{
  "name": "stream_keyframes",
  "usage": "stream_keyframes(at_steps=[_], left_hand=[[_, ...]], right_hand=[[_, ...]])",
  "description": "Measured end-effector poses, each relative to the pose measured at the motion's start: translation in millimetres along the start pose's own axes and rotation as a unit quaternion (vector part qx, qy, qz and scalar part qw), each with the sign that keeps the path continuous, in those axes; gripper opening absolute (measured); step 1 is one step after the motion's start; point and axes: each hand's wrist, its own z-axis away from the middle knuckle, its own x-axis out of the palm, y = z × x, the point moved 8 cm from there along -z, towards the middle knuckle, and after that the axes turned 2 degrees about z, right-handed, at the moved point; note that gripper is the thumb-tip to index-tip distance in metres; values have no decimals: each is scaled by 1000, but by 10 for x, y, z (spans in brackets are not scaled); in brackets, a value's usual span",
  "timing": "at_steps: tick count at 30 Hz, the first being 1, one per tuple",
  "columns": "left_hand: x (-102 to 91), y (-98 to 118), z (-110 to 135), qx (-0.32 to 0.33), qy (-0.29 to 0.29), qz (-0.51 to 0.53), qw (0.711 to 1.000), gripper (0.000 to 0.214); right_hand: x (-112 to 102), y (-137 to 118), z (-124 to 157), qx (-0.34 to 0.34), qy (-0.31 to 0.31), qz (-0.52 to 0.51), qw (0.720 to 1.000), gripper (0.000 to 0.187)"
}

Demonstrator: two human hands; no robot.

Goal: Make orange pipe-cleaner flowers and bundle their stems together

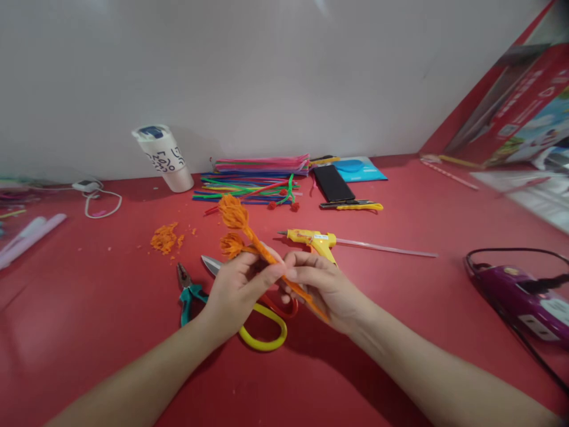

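Both hands are closed on an orange pipe-cleaner flower [233, 212], held above the table with its fuzzy head up and to the left and its stem slanting down to the right. My left hand [237, 290] pinches the stem near its middle; a second, smaller orange flower head [232, 244] pokes out beyond its fingers. My right hand [322, 287] pinches the stem just below, fingertips touching the left thumb. Under the hands lie scissors [271, 343] with yellow and red handles, partly hidden. Teal-handled pliers [186, 296] rest beside the left wrist.
A yellow glue gun [313, 238] with a long glue stick lies behind the right hand. Orange fuzz [164, 238] is piled at left. Farther back are bundled pipe cleaners [258, 166], a phone [333, 184], a utility knife [355, 206] and a tumbler [166, 160]. A purple power strip [520, 299] sits right.
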Motion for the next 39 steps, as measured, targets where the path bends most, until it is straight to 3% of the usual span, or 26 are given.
stream_keyframes(at_steps=[2, 3, 5, 8, 9, 10, 12, 16, 20, 22, 25, 29, 31, 35, 39], left_hand=[[-51, -62, -19, -13, 45, -20, 999, 17], [-74, -102, -26, -22, 63, -31, 997, 20], [-92, -201, -40, -44, 74, -38, 996, 24], [-101, -316, -56, -71, 67, -42, 994, 26], [-111, -328, -58, -72, 68, -48, 994, 26], [-124, -325, -61, -69, 70, -57, 994, 26], [-139, -290, -64, -55, 73, -71, 993, 26], [-136, -222, -61, -26, 70, -92, 993, 25], [-111, -204, -45, -17, 57, -97, 993, 24], [-98, -169, -29, -4, 49, -102, 994, 23], [-75, -100, 0, 23, 34, -118, 992, 21], [-28, -27, 19, 70, 8, -143, 987, 21], [-46, -7, 14, 87, 23, -152, 984, 19], [-129, -106, -32, 18, 69, -113, 991, 23], [-122, -210, -80, -43, 72, -4, 997, 25]], right_hand=[[-59, -126, 15, -86, 62, 96, 990, 15], [-84, -199, 38, -130, 97, 172, 972, 14], [-60, -347, 106, -222, 142, 355, 897, 13], [112, -453, 196, -338, 130, 535, 763, 14], [147, -458, 206, -355, 120, 556, 742, 15], [146, -461, 199, -354, 120, 560, 739, 15], [60, -443, 135, -299, 132, 528, 783, 13], [-125, -266, 5, -132, 126, 354, 917, 11], [-169, -66, -34, -27, 86, 121, 989, 13], [-150, 60, -39, 39, 54, 13, 998, 14], [-105, 158, -31, 94, 9, -50, 994, 11], [-84, 131, -26, 82, -6, -40, 996, 10], [-84, 86, -27, 65, 6, -21, 998, 12], [-98, -49, -40, 5, 29, 36, 999, 14], [-167, -123, -56, -26, 37, 125, 991, 12]])
